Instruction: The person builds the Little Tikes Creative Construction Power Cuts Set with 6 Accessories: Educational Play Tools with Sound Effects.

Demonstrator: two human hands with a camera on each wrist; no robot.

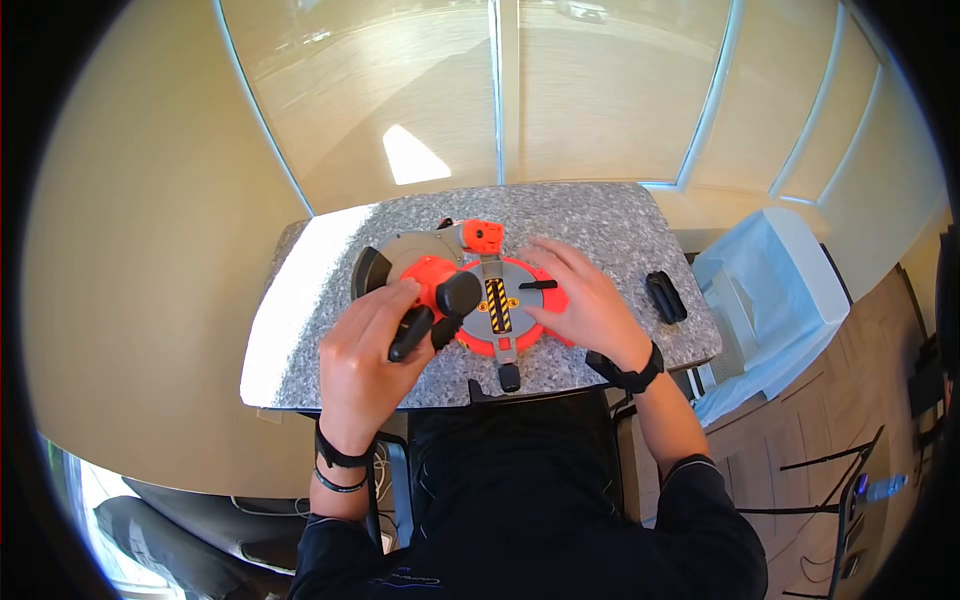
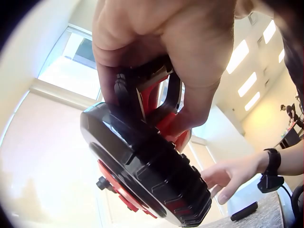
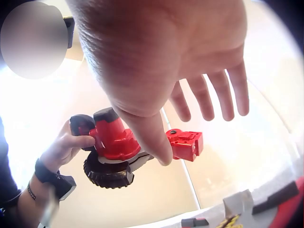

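Observation:
A red, grey and black toy miter saw [image 1: 430,272] stands on the granite-patterned table. My left hand [image 1: 362,340] grips the black handle of its saw head, which is tilted over to the left. In the left wrist view, the fingers wrap the handle above the black ribbed blade guard [image 2: 156,166]. My right hand [image 1: 590,308] hovers over the right side of the round grey turntable [image 1: 520,273], holding nothing. Its fingers look straight and spread in the right wrist view. A black-and-yellow striped strip [image 1: 498,305] runs down the turntable's middle.
A small black case [image 1: 666,297] lies at the right of the tabletop [image 1: 610,215]. Beyond the table's right edge stands a bin-like stand draped in light blue plastic [image 1: 790,300]. Windows with drawn shades [image 1: 610,90] rise behind the table.

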